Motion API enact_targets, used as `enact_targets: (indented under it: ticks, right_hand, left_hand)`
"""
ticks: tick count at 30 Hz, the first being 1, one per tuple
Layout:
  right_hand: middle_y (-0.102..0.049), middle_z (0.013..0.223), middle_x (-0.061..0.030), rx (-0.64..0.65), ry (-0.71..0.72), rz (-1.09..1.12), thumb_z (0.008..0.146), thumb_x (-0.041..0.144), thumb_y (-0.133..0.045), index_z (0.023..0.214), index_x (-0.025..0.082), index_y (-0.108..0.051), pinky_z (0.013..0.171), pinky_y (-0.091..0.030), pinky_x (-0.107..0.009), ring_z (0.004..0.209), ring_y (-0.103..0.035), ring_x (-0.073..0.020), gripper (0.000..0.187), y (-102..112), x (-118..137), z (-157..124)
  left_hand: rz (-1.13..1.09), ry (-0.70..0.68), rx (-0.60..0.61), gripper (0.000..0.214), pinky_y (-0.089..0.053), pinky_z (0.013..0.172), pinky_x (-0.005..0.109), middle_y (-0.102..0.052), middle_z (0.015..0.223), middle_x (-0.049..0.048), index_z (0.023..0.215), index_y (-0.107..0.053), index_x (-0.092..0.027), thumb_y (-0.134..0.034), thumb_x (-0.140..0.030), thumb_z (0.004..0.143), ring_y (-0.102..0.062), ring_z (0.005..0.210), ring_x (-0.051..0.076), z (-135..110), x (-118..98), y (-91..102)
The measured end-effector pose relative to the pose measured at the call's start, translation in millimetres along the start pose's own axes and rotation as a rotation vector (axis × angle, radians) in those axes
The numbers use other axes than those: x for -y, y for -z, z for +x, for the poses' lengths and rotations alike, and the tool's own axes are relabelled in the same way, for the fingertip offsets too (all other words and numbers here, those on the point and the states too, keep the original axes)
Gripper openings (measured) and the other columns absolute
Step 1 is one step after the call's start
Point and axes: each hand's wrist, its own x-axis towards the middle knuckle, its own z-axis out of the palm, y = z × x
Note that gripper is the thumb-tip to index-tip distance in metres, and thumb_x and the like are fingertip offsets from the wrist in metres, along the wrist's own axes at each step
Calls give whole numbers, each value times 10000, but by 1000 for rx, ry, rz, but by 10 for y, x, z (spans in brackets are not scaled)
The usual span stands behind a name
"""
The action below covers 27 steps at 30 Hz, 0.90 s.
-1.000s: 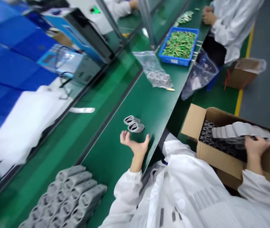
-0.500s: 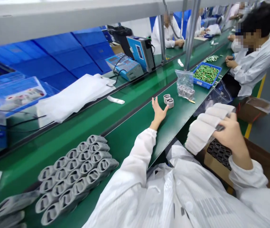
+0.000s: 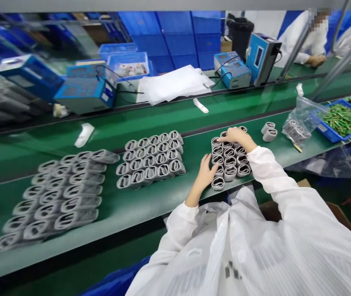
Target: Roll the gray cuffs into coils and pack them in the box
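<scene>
- Showed packed blocks of grey loops point(image 3: 150, 158) left of centre.
- Set the open, released left hand point(image 3: 205, 174) against the centre block of loops point(image 3: 230, 162), long axis running away from the body.
- Draped the right hand point(image 3: 235, 137) over that block's far end; grip impossible to tell.

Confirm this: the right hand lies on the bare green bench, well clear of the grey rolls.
Wrong on one point: the right hand is not on the bare bench. The head view shows it resting on top of the grey rolls, at the far end of their block.
</scene>
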Motion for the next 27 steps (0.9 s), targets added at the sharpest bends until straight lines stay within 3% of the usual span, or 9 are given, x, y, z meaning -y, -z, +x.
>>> enact_targets:
  ticks: [3, 5, 8, 10, 12, 16, 18, 22, 27]
  right_hand:
    - [-810, 1412, -173, -234, 197, 58, 1024, 722, -722, 1327, 169, -841, 1265, -545, -585, 1417, -715, -415, 641, 20, -396, -190]
    - [-716, 1584, -162, -467, 254, 90, 1080, 547, -675, 1463, 178, -774, 1377, -464, -564, 1551, -627, -381, 541, -47, -734, -430]
    - [-536, 1785, -127, -591, 233, 120, 1066, 456, -667, 1595, 232, -676, 1445, -393, -567, 1691, -490, -359, 575, -256, -1163, -832]
    - [-440, 1858, -107, -604, 210, 128, 1073, 455, -647, 1659, 254, -612, 1463, -360, -567, 1750, -407, -342, 620, -409, -1344, -1056]
    - [-409, 1878, -112, -603, 146, 144, 1076, 479, -628, 1672, 249, -597, 1472, -331, -569, 1780, -350, -346, 640, -530, -1446, -1199]
    - [-521, 1797, -158, -483, -27, 270, 984, 453, -666, 1675, 221, -583, 1434, -392, -582, 1707, -471, -388, 733, -628, -1498, -1210]
    - [-578, 1750, -154, -429, -39, 301, 900, 330, -688, 1680, 217, -571, 1419, -424, -558, 1661, -535, -377, 797, -609, -1473, -1121]
    - [-465, 1826, -176, -439, 10, 156, 840, 142, -672, 1617, 177, -638, 1439, -400, -530, 1712, -472, -366, 779, -507, -1300, -903]
    - [-445, 1840, -212, -375, 98, -102, 1078, 236, -556, 1496, 130, -741, 1475, -183, -710, 1797, -281, -429, 469, -525, -826, -761]
  left_hand:
    - [-80, 40, -21, 714, -578, 1259, 596, -664, 1651, 225, 1718, -497, -221, -643, -506, 1080, -705, 1494, 356, 180, 73, 57]
    - [-97, 51, -73, 736, -597, 1238, 595, -670, 1649, 221, 1784, -386, -236, -572, -478, 1114, -734, 1458, 340, 224, 106, 190]
    - [-41, 13, -216, 766, -372, 1412, 654, -436, 1854, 191, 1799, -380, -274, -625, -476, 1102, -438, 1731, 381, 166, 27, 385]
    - [130, -145, -284, 712, -179, 1475, 675, -290, 1930, 136, 1752, -488, -283, -666, -482, 1093, -153, 1832, 403, 116, -145, 395]
    - [324, -358, -203, 630, -165, 1483, 667, -297, 1931, 113, 1713, -561, -288, -634, -477, 1116, -126, 1837, 400, 119, -377, 255]
    - [560, -538, 200, 642, -150, 1473, 712, -360, 1910, 105, 1729, -552, -346, -621, -534, 1119, -274, 1801, 400, 284, -703, -230]
    - [637, -524, 268, 684, -45, 1463, 754, -346, 1915, 108, 1725, -558, -355, -677, -566, 1085, -248, 1807, 414, 357, -695, -353]
    - [688, -497, 207, 765, 54, 1450, 751, -334, 1909, 160, 1764, -502, -307, -696, -571, 1072, -307, 1785, 425, 312, -489, -168]
    - [924, -431, 197, 760, -54, 1436, 785, -291, 1904, 242, 1739, -527, -167, -580, -596, 1114, -235, 1804, 455, 76, -463, 161]
